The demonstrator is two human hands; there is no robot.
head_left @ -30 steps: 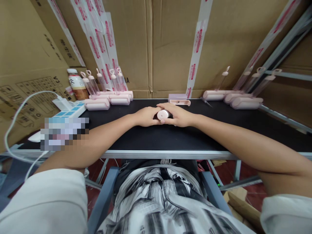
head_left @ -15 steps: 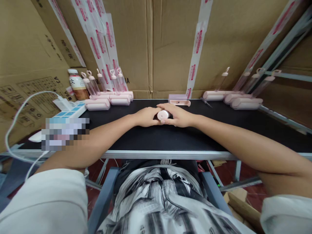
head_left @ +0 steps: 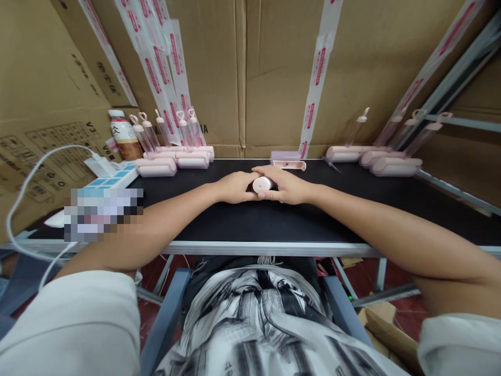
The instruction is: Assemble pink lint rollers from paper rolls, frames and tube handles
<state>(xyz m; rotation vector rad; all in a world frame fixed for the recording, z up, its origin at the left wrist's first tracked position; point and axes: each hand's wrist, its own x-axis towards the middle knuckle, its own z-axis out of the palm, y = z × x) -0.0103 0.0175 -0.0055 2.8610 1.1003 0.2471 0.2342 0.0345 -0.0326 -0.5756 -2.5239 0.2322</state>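
Observation:
A short white cylinder with a pale pink round end (head_left: pixel 261 185) is between my two hands, over the middle of the black tabletop (head_left: pixel 250 222). From the left, my left hand (head_left: pixel 238 187) is closed against it, thumb near its lower edge. My right hand (head_left: pixel 288 185) curls round it from the right, with the thumb below and the fingers across the top. The far side of the cylinder is hidden by the fingers. Just behind my hands lies an open pale pink shell part (head_left: pixel 288 165), with a translucent lilac piece (head_left: pixel 285 155) at its back.
Pink cylindrical cases with clear tubes and loop caps stand in a left group (head_left: pixel 156 167) and a right group (head_left: pixel 396 166). A small thin tool (head_left: pixel 332 165) lies by the right group. At left are a drink bottle (head_left: pixel 126 137), a power strip (head_left: pixel 113 178) and a white cable (head_left: pixel 23 183).

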